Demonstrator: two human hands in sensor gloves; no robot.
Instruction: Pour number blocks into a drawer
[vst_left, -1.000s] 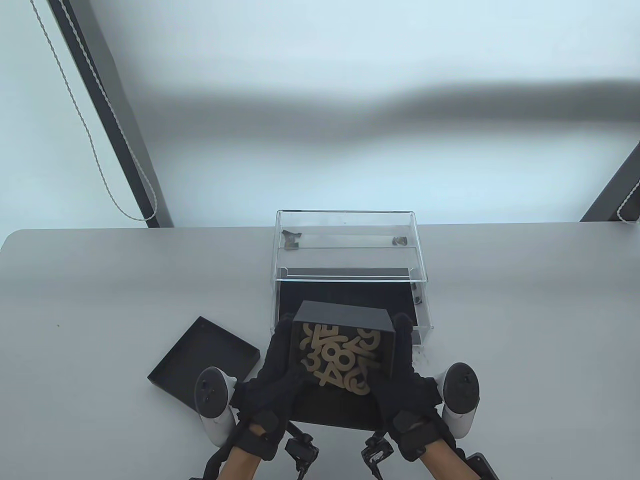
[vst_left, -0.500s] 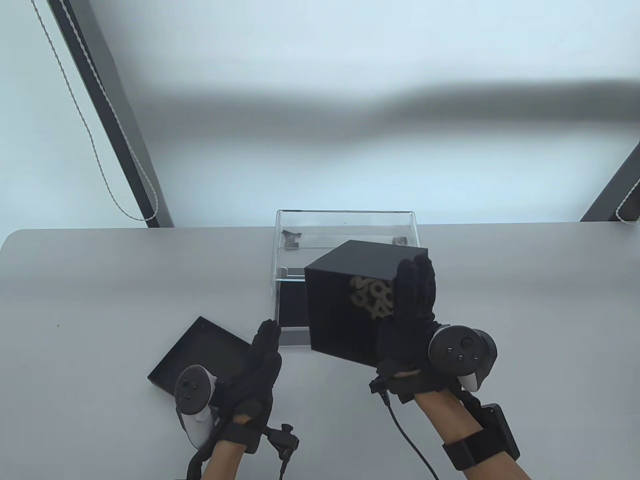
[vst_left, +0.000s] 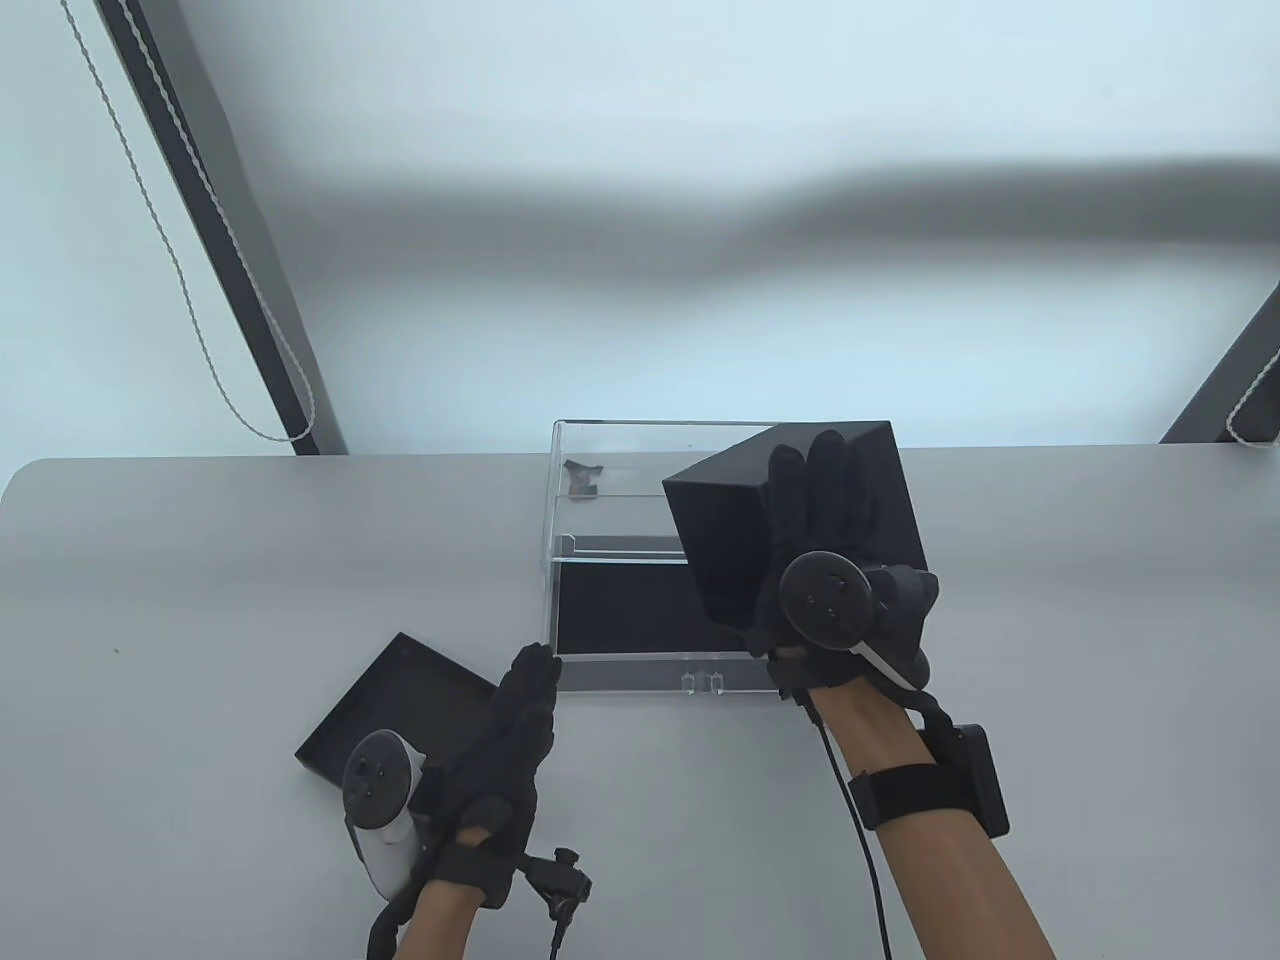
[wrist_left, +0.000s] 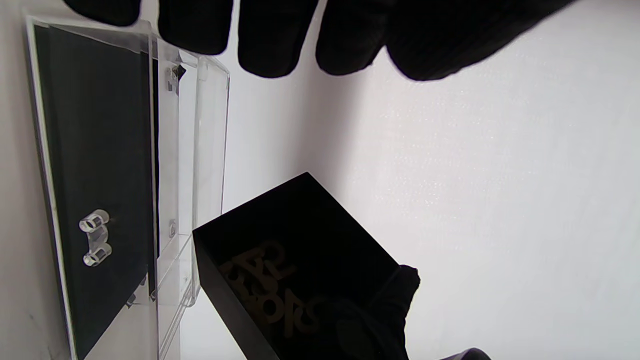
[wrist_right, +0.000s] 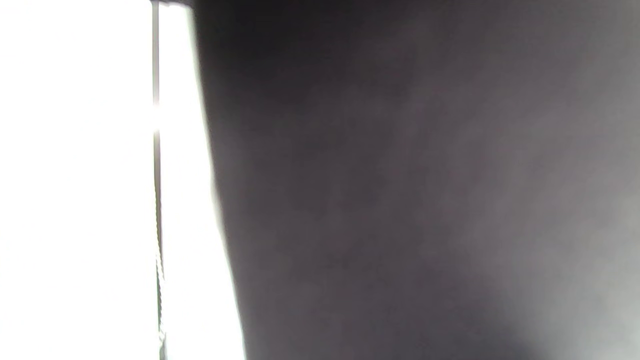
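Observation:
My right hand (vst_left: 812, 487) grips a black box (vst_left: 725, 545) from its right side and holds it tilted above the right part of the open clear drawer (vst_left: 640, 672). The drawer's black floor (wrist_left: 95, 150) is bare. Tan number blocks (wrist_left: 265, 287) lie inside the box in the left wrist view; the table view hides them. My left hand (vst_left: 522, 695) lies flat with straight fingers, its tips at the drawer's front left corner, holding nothing. The right wrist view shows only the dark box (wrist_right: 400, 200) close up.
The box's black lid (vst_left: 395, 700) lies on the table left of my left hand. The clear case (vst_left: 690, 440) that houses the drawer stands behind it at the table's far edge. The drawer's clear handle (vst_left: 703, 682) faces me.
My left hand let go of the box and settled by the drawer's corner. My right hand lifted the box up and to the right and tipped it, its opening turning away from the table view.

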